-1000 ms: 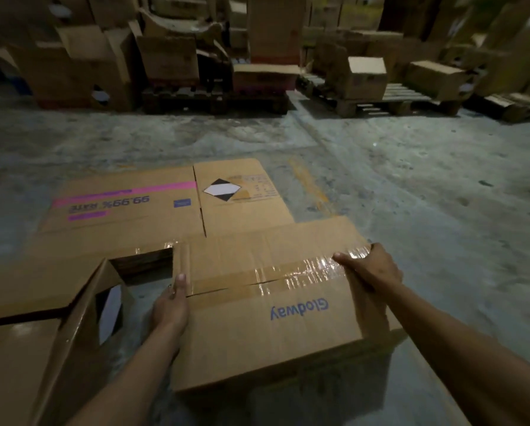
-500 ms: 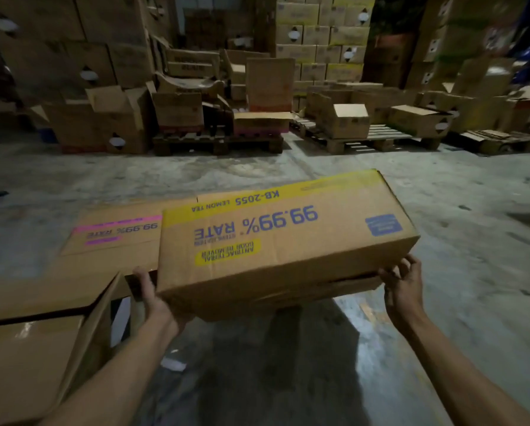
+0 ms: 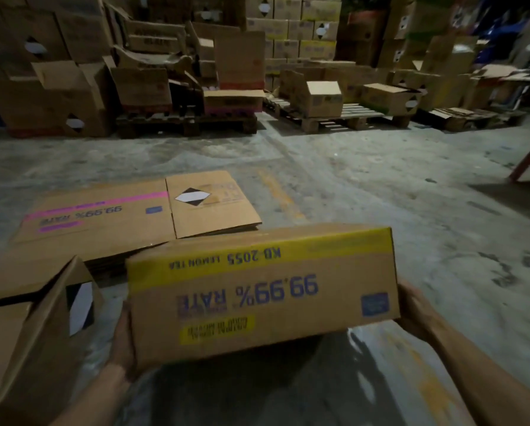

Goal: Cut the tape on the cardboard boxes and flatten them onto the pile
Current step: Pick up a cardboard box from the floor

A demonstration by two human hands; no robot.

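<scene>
A cardboard box (image 3: 263, 290) with a yellow band and upside-down "99.99% RATE" print hangs at centre, off the concrete floor (image 3: 380, 186), held between two hands — the left hand (image 3: 123, 342) at its 9 o'clock end, the right hand (image 3: 413, 309) at its 3 o'clock end. Each grip presses against an end face, but the box hides the fingers, so I cannot tell whether they curl round the edges. The pile of flattened boxes (image 3: 128, 216) lies on the floor at 11 o'clock, just beyond the held box, and another open box (image 3: 33, 333) stands at 9 o'clock — stacked cartons on pallets (image 3: 343, 118) fill the far side at 12 o'clock
</scene>
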